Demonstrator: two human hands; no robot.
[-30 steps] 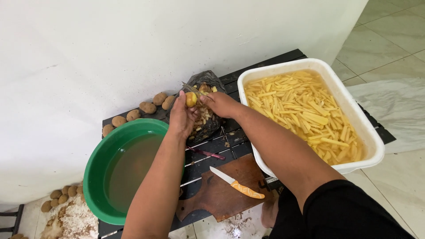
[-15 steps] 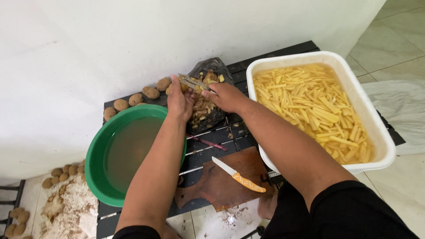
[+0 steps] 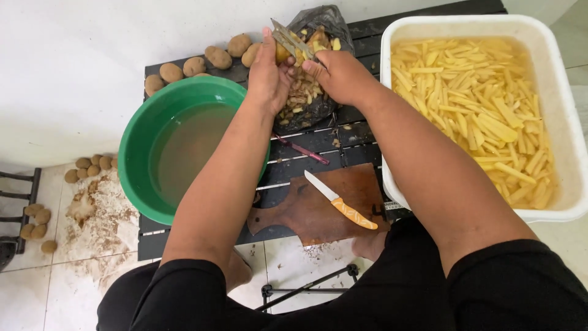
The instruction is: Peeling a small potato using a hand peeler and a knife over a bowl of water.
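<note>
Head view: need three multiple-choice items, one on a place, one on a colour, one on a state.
1. Where does the orange-handled knife lie?
A. on the wooden cutting board
B. in the green basin
C. in the white tub

2. What colour is the basin of water?
A. blue
B. green
C. red

3. What state is the potato in the left hand?
A. unpeeled
B. cut into sticks
C. partly peeled, yellow flesh showing

Answers:
1 A: the knife rests flat on the board, near the table's front edge.
2 B: its rim and wall are green.
3 C: the right hand holds a peeler to it over the black bag of peels.
</note>
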